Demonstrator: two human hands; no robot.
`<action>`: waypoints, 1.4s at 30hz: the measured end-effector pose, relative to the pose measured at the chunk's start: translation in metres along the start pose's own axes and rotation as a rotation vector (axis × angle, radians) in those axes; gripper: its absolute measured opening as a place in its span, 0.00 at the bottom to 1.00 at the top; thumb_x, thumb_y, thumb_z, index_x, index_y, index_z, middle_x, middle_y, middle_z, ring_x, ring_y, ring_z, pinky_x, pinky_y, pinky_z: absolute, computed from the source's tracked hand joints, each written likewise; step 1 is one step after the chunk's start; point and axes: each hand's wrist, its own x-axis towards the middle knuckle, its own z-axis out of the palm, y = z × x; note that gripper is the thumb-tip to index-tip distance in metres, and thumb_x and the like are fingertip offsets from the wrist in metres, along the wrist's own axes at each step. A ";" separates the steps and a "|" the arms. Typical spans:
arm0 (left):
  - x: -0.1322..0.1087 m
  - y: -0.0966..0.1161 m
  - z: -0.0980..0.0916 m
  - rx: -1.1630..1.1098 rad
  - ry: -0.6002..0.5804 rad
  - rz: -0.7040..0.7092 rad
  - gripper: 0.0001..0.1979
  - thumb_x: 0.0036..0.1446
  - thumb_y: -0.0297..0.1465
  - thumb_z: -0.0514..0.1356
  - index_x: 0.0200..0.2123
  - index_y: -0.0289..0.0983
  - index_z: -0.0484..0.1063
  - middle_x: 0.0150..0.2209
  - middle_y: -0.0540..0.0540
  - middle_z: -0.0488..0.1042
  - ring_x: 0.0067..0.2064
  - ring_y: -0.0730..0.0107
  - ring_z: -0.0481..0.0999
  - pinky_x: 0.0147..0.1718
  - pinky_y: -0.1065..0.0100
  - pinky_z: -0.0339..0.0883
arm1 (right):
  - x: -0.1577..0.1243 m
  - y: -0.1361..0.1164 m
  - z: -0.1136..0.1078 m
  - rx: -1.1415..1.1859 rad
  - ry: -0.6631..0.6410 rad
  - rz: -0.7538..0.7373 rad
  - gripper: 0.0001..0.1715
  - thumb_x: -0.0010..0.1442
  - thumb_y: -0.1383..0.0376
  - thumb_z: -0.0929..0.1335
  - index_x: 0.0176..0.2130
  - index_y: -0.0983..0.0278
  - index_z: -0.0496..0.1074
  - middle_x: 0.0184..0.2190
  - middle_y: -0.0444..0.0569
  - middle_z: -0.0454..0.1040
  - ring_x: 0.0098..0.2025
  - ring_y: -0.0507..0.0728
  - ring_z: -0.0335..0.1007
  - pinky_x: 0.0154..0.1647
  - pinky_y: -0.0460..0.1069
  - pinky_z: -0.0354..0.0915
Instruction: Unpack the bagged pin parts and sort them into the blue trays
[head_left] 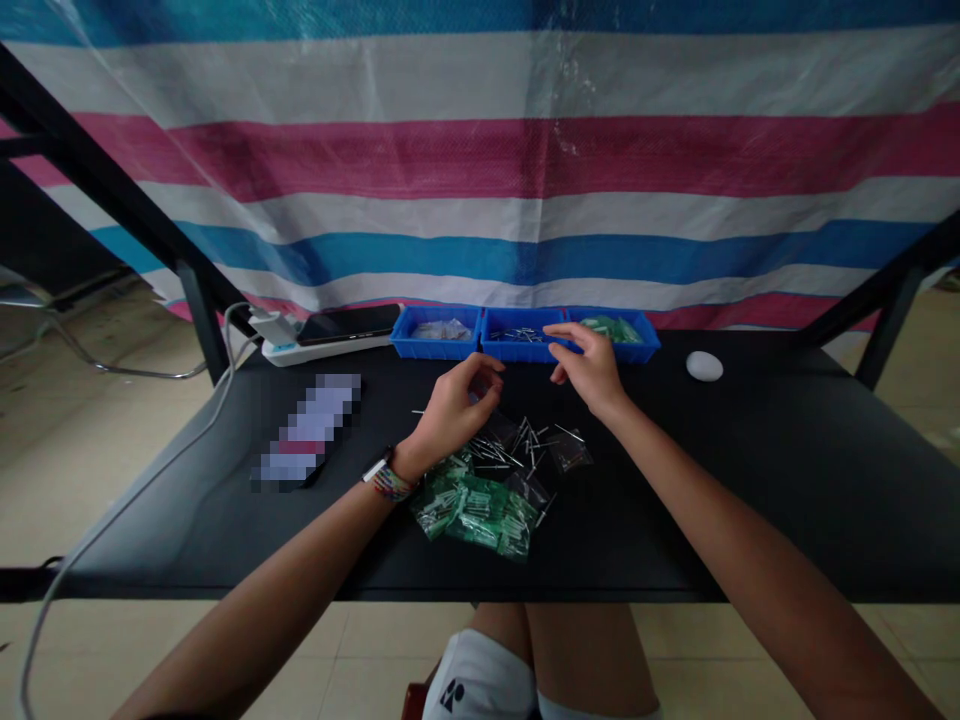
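My left hand (459,408) hovers over the pile in the middle of the black table, its fingers curled in toward the thumb; whatever they hold, if anything, is hidden. Beneath it lie loose silvery pin-like pieces (529,438), seemingly rivets, and clear bags holding green pieces (480,512). My right hand (589,368) is just in front of the blue bins, fingers stretched to the left and thumb apart, with nothing visible in it. Nearest to its fingertips is the middle blue bin (517,350), which contains similar silvery pieces. A small clear bag (571,452) rests below the right wrist.
The left blue bin (435,348) holds clear packets, the right blue bin (637,352) green ones. A white mouse-like object (704,366) sits at right. At left are a power strip (330,348), a dark phone (349,323), a pixelated item (311,430) and a white cable (142,480).
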 end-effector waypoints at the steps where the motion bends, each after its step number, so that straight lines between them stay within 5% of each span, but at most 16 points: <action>1: 0.000 -0.001 0.000 0.033 -0.037 0.013 0.10 0.64 0.27 0.62 0.48 0.39 0.75 0.40 0.47 0.81 0.40 0.66 0.81 0.38 0.65 0.72 | -0.002 0.002 -0.002 -0.026 0.009 -0.007 0.14 0.56 0.60 0.72 0.42 0.63 0.81 0.43 0.51 0.84 0.17 0.47 0.70 0.17 0.44 0.66; 4: -0.001 -0.004 0.002 0.174 -0.185 0.109 0.05 0.64 0.30 0.65 0.43 0.40 0.79 0.42 0.46 0.82 0.43 0.61 0.79 0.46 0.59 0.72 | -0.012 0.005 -0.003 -0.045 -0.018 -0.033 0.09 0.57 0.62 0.71 0.35 0.64 0.80 0.34 0.47 0.82 0.17 0.46 0.68 0.18 0.43 0.63; 9: -0.005 -0.002 0.009 0.311 -0.307 0.168 0.09 0.63 0.36 0.69 0.45 0.41 0.84 0.43 0.43 0.82 0.46 0.56 0.77 0.49 0.55 0.70 | -0.024 0.003 0.005 -0.029 -0.150 -0.042 0.08 0.57 0.63 0.69 0.34 0.64 0.79 0.35 0.46 0.82 0.18 0.46 0.68 0.19 0.43 0.63; 15: -0.005 0.003 0.013 0.346 -0.309 0.145 0.04 0.59 0.28 0.68 0.38 0.40 0.83 0.40 0.45 0.83 0.44 0.57 0.77 0.48 0.55 0.69 | -0.026 0.004 0.009 -0.070 -0.355 -0.023 0.08 0.57 0.64 0.69 0.34 0.64 0.79 0.33 0.47 0.80 0.21 0.49 0.70 0.20 0.44 0.64; 20: -0.003 0.002 0.009 0.114 -0.230 0.028 0.07 0.56 0.22 0.65 0.35 0.39 0.79 0.37 0.49 0.84 0.40 0.64 0.80 0.48 0.60 0.70 | -0.028 0.003 0.009 -0.049 -0.367 -0.026 0.07 0.56 0.64 0.70 0.33 0.64 0.78 0.33 0.47 0.79 0.22 0.49 0.70 0.22 0.45 0.66; 24: -0.001 0.006 0.004 -0.078 -0.156 -0.005 0.04 0.60 0.25 0.64 0.37 0.37 0.79 0.37 0.48 0.83 0.39 0.67 0.80 0.43 0.65 0.72 | -0.029 -0.002 0.008 0.030 -0.415 0.053 0.08 0.56 0.62 0.72 0.35 0.63 0.78 0.29 0.44 0.77 0.20 0.49 0.68 0.20 0.44 0.64; 29: -0.001 0.010 -0.001 -0.076 -0.057 0.115 0.03 0.65 0.29 0.65 0.40 0.37 0.80 0.38 0.46 0.79 0.38 0.69 0.78 0.39 0.68 0.71 | -0.034 -0.011 0.008 0.184 -0.522 0.235 0.14 0.55 0.57 0.76 0.36 0.63 0.74 0.29 0.43 0.77 0.19 0.49 0.70 0.17 0.44 0.64; 36: -0.002 0.004 0.001 -0.151 -0.082 0.098 0.07 0.64 0.27 0.67 0.45 0.38 0.80 0.39 0.46 0.79 0.39 0.70 0.79 0.41 0.68 0.72 | -0.040 -0.014 0.012 0.264 -0.528 0.298 0.17 0.50 0.59 0.80 0.35 0.64 0.75 0.24 0.40 0.74 0.20 0.49 0.70 0.19 0.43 0.69; 42: 0.002 0.002 0.002 -0.429 -0.113 0.005 0.10 0.60 0.30 0.71 0.45 0.36 0.78 0.40 0.44 0.80 0.41 0.67 0.80 0.45 0.64 0.76 | -0.043 -0.013 0.016 0.357 -0.524 0.331 0.20 0.49 0.56 0.82 0.34 0.64 0.76 0.28 0.43 0.77 0.22 0.50 0.72 0.18 0.44 0.70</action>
